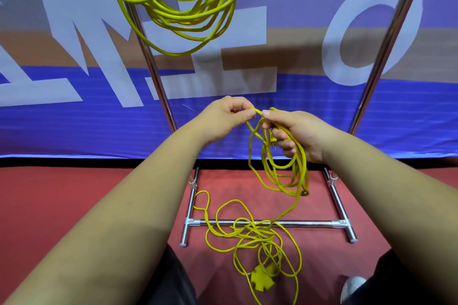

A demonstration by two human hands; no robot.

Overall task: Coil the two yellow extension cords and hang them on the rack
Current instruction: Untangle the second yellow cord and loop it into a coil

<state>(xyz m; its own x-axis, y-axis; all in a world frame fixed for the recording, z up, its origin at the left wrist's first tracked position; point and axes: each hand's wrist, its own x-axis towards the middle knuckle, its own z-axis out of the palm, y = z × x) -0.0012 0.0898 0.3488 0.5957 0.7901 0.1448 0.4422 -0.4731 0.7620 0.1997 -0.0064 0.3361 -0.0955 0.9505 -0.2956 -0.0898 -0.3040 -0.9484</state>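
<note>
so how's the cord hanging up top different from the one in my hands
The hung cord is fully coiled in loops; the held cord is only partly coiled, much of it tangled on the floor. The hung cord dangles free beside the rack pole; the held cord is gripped by the right hand and pinched by the left hand. Both are yellow.

The red floor (49, 193) carries the rack's metal base (317, 223). A loose yellow cord (247, 231) sprawls across both, its socket end (260, 280) lying flat
</note>
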